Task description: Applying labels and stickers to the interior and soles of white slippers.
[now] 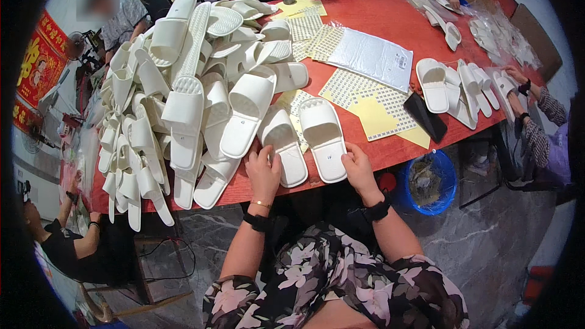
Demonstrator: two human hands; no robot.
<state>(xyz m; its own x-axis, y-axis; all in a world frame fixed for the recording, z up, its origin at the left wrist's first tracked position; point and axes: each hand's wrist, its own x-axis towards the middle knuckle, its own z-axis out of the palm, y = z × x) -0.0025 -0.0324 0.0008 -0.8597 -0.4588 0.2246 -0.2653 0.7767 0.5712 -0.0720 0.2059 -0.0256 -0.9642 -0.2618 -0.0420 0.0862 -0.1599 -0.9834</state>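
White left slipper (292, 164): we see the left hand (264, 173) with fingers half-curled, touching its outer edge. Right hand (361, 170), fingers loosely bent, touches the right slipper (329, 169) along its outer edge. Can't tell whether either grips. Red counter (372, 13), slipper pile (186, 109) left, yellow sticker sheets (344, 88) and white parcel (373, 58) beyond; blue bin (453, 173), grey floor (487, 237). Both slippers lie between the hands, heels nearest us.
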